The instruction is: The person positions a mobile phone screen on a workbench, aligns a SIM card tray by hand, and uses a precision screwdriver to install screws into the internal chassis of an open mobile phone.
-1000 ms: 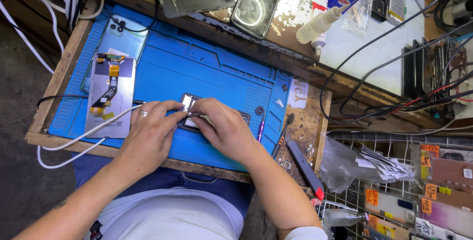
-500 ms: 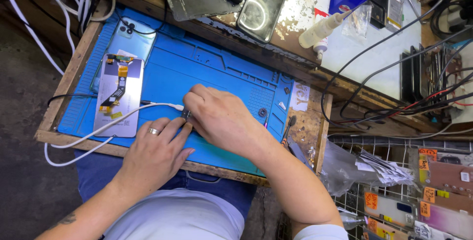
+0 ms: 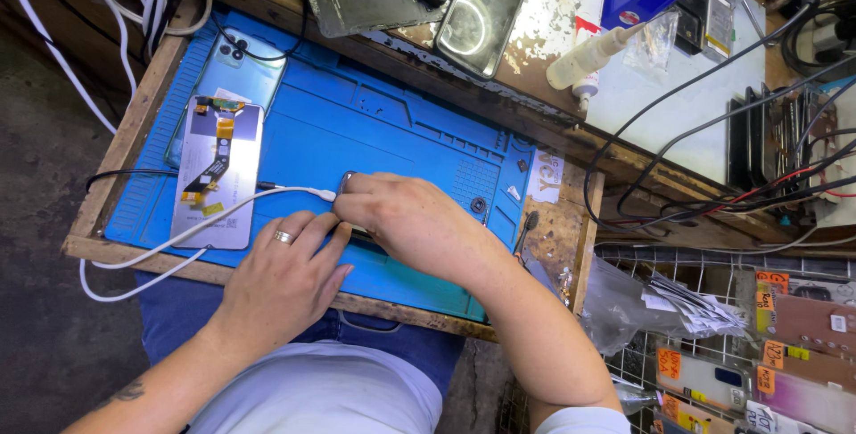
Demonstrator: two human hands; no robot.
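Observation:
My right hand (image 3: 412, 225) lies over a small dark phone part (image 3: 345, 181) on the blue work mat (image 3: 374, 131), covering most of it. My left hand (image 3: 283, 275), with a ring on one finger, rests on the mat just below, its fingertips touching the part's near edge. A white cable (image 3: 223, 220) runs across the mat and its plug ends at the part beside my right fingers. Left of the hands lies an opened phone (image 3: 218, 174), back up, with flex strips showing.
A light-blue phone back (image 3: 234, 64) lies at the mat's far left. Two dark phone cases (image 3: 486, 11) sit on the wooden bench behind. A white glue bottle (image 3: 587, 58), a blue stand, tangled wires and bagged parts in a wire rack (image 3: 713, 345) fill the right side.
My right hand has moved over the small part and now covers it. My left hand has slid down towards the mat's near edge. The camera view has shifted slightly.

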